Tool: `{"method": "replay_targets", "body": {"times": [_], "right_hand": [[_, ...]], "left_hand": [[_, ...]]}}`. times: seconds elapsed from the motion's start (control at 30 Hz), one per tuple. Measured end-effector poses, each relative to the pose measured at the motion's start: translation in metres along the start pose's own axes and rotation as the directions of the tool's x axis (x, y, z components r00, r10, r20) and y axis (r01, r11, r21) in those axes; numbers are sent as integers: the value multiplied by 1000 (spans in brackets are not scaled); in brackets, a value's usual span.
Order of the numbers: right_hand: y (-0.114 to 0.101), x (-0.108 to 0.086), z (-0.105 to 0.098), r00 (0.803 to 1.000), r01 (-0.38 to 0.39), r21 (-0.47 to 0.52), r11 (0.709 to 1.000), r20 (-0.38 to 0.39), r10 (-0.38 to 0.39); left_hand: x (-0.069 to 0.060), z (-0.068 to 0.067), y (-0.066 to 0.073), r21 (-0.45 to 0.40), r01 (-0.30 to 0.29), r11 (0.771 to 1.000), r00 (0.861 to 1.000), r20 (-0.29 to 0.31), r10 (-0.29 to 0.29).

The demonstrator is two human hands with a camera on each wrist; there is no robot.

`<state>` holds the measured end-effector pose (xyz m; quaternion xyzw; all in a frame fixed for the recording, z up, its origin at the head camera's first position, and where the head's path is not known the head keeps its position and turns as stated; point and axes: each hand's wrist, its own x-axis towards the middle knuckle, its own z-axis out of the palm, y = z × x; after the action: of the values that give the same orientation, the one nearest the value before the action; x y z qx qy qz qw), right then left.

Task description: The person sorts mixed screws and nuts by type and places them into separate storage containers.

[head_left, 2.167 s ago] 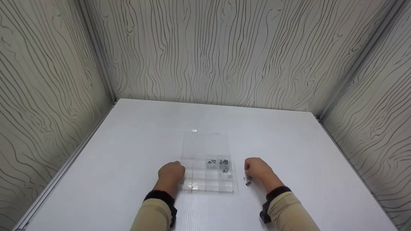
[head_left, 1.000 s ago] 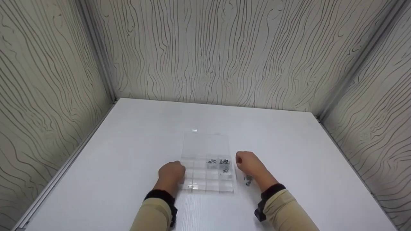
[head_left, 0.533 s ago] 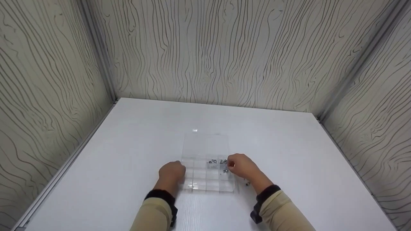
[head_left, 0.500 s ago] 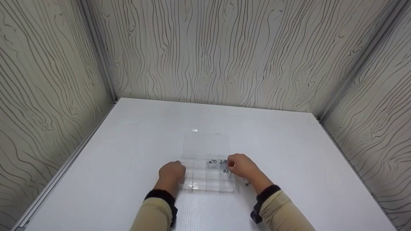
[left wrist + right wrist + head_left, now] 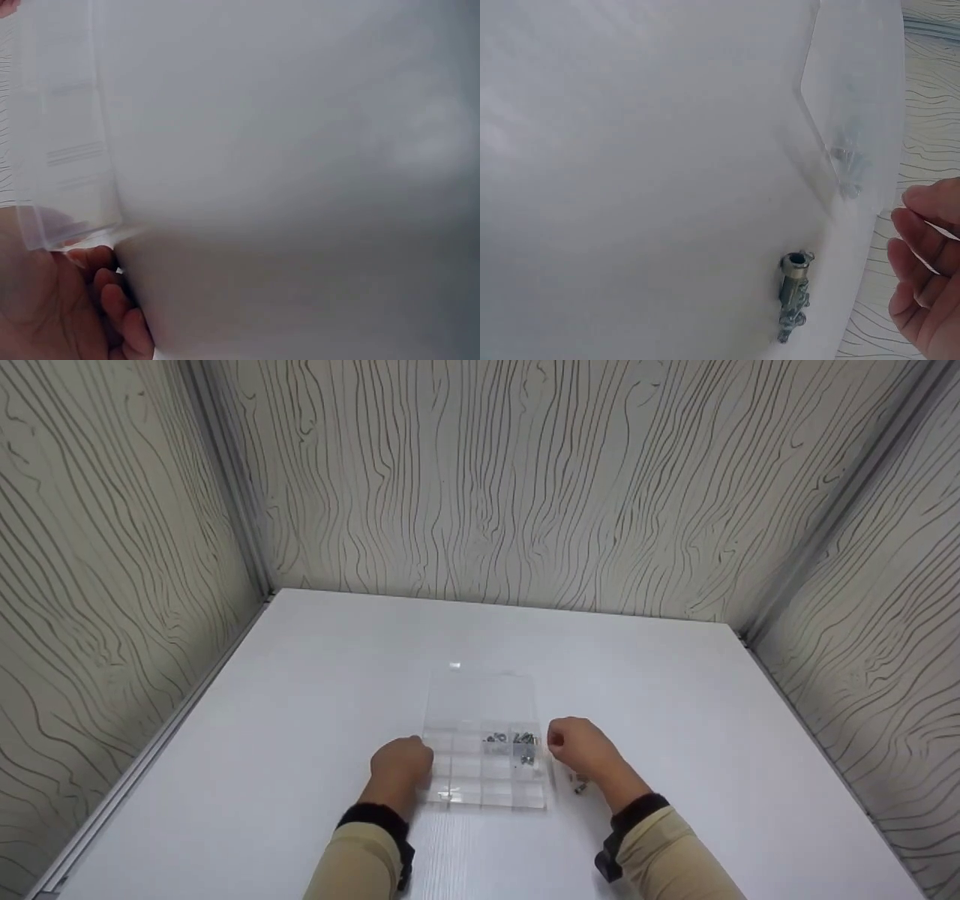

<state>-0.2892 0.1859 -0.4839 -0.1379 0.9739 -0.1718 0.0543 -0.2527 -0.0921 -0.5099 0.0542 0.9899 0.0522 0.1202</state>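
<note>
A clear plastic compartment box (image 5: pixel 495 791) lies on the white table with its lid (image 5: pixel 484 697) folded back. My left hand (image 5: pixel 400 761) grips the box's left side; in the left wrist view its fingers (image 5: pixel 116 304) curl beside the box corner. Small metal fasteners (image 5: pixel 523 739) lie in two neighbouring back-row compartments at the right and in one just in front. Right of the box, my right hand (image 5: pixel 585 746) hovers with loosely bent fingers and nothing visible between them. Below it lies a small pile of metal hardware (image 5: pixel 793 296), including a hollow cylindrical piece.
The white table (image 5: pixel 300 697) stretches around the box on every side. Wood-grain patterned panels (image 5: pixel 480 487) enclose it at the back, left and right, with grey metal strips at the corners.
My right hand went from the loose pile to the box's right back compartments, then drew back to the right. My left hand has stayed on the box.
</note>
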Motion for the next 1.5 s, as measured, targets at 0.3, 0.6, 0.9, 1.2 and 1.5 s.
{"method": "replay_targets", "body": {"times": [0.3,0.6,0.9,1.2,1.5], "right_hand": [[28,-2,-5,990,-118,-66,991,75,123],[40,-6,0,985,-146,-68,987,83,151],[40,-4,9,974,-197,-73,978,102,204],[39,-1,9,973,-195,-99,976,102,205],[18,2,-4,982,-180,-2,984,63,180]], "left_hand": [[2,2,-2,-40,1,999,1000,3,-1],[-1,1,1,-59,26,998,1000,-7,-27],[-5,-2,3,-74,35,997,999,-35,-38],[-1,1,1,-42,17,999,1000,-24,-18],[0,1,1,-34,6,999,1000,-28,-7]]}}
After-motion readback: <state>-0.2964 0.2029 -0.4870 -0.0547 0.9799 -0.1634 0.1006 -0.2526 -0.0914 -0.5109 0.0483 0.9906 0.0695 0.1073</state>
